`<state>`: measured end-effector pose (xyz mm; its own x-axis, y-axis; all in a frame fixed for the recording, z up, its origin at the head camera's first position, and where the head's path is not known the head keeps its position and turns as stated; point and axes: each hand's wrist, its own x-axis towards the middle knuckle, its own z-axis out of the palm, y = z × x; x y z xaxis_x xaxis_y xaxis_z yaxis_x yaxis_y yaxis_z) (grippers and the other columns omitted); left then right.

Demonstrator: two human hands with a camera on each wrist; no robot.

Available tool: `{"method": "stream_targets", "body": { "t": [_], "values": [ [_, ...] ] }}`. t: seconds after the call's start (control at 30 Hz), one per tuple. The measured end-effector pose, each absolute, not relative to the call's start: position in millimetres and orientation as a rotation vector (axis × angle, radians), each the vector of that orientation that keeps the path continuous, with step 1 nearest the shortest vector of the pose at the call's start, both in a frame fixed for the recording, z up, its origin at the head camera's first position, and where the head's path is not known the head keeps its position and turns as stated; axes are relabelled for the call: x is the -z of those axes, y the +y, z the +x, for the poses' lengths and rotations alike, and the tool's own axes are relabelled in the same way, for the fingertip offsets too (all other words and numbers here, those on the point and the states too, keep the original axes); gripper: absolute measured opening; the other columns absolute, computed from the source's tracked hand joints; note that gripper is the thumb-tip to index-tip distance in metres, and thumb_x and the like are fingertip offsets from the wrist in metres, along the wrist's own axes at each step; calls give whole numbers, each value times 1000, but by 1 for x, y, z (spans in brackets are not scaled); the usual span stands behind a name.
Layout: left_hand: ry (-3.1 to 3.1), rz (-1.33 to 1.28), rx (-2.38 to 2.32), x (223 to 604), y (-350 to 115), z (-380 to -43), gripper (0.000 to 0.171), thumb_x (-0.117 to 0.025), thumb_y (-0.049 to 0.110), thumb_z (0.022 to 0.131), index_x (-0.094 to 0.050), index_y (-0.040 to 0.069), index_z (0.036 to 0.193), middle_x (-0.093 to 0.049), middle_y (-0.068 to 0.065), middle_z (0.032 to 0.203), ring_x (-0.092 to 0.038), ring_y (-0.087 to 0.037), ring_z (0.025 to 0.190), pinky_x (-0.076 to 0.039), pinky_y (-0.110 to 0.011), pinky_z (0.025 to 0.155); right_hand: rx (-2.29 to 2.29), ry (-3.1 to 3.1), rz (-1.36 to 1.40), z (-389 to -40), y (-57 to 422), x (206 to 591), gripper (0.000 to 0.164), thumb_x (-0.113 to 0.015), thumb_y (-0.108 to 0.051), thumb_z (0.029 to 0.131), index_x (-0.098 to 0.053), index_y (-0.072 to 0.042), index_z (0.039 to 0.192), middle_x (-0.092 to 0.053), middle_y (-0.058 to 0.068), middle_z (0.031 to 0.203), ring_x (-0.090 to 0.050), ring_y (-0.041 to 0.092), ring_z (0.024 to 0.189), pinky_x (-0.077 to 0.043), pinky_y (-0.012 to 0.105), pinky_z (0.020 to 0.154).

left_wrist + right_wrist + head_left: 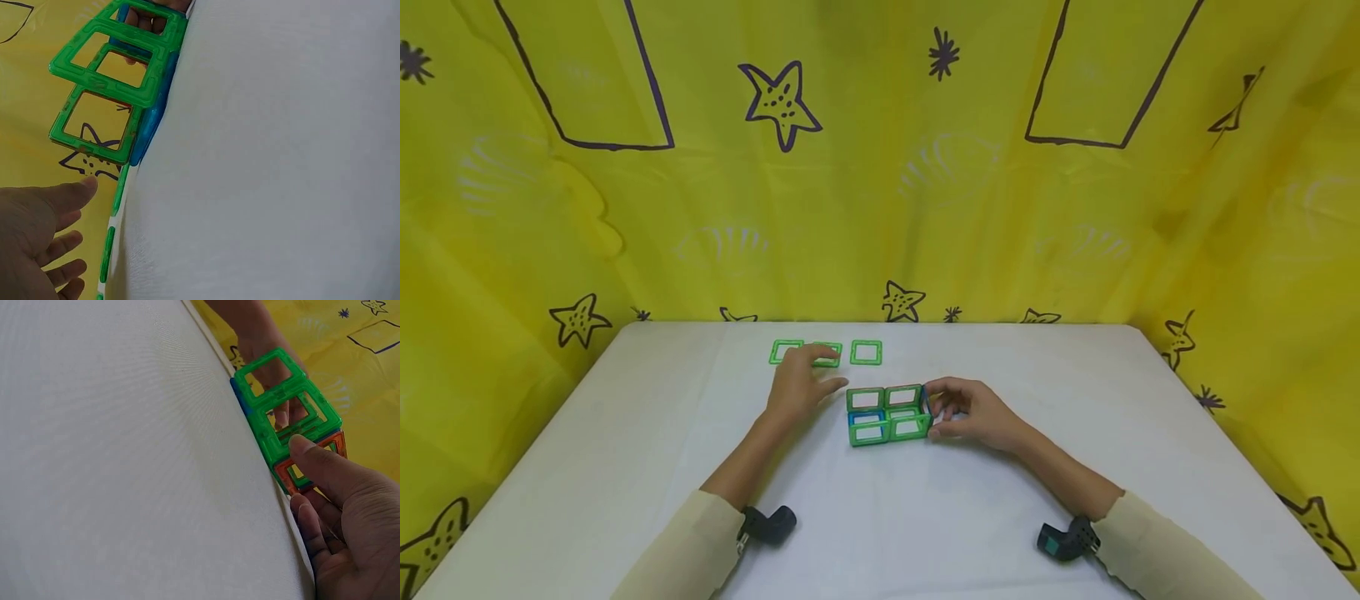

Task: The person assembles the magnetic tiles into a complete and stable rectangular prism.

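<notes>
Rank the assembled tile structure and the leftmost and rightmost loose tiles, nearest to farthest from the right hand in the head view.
1. Tile structure: just left of the right hand, gripped.
2. Rightmost loose tile: back row's right end.
3. Leftmost loose tile: back row's left end.

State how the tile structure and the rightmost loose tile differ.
The tile structure joins several tiles; the loose tile is single. The structure has upright walls, while the loose tile lies flat. The structure mixes green, blue and orange; the loose tile shows only green. Both have open frames.
</notes>
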<state>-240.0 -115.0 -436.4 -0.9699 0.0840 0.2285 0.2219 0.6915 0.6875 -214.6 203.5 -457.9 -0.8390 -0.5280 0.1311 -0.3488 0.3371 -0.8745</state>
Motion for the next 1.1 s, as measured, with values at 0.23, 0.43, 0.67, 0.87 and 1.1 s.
{"method": "stream_targets", "body": {
  "t": [0.23,0.43,0.67,0.87,1.1],
  "values": [
    [-2736,-284,1088,439,-111,-248,49,-92,21,83,-75,6,127,-68,-12,135,-52,-35,131,-37,-52,114,1514,2417,-808,-214,203,458,57,-90,-7,83,-65,-1,134,-68,10,104,-63,28,94,-53,26,79],
    [-2736,-320,1066,443,-107,-255,52,-93,23,83,-74,8,129,-68,-12,137,-51,-35,134,-27,-52,119,1511,2419,-796,-213,202,457,58,-91,-8,82,-65,-2,134,-68,8,105,-62,28,94,-53,26,80],
    [-2799,-331,1032,450,-102,-264,56,-90,25,86,-69,11,137,-61,-11,147,-41,-34,146,1,-57,125,1511,2415,-786,-214,204,458,59,-91,-8,82,-65,0,134,-67,9,103,-62,27,93,-53,26,79],
    [-2805,-386,955,449,-99,-269,56,-90,24,86,-69,10,136,-60,-10,149,-38,-35,148,3,-58,124,1512,2424,-809,-215,205,456,58,-90,-9,83,-65,1,135,-68,9,105,-62,27,94,-53,26,80],
    [-2854,-395,957,450,-96,-273,59,-89,27,87,-67,13,141,-63,-8,145,-40,-32,147,4,-57,124,1506,2421,-792,-213,204,458,58,-90,-10,83,-65,0,134,-67,10,103,-62,25,93,-53,26,80]
  ]
}}
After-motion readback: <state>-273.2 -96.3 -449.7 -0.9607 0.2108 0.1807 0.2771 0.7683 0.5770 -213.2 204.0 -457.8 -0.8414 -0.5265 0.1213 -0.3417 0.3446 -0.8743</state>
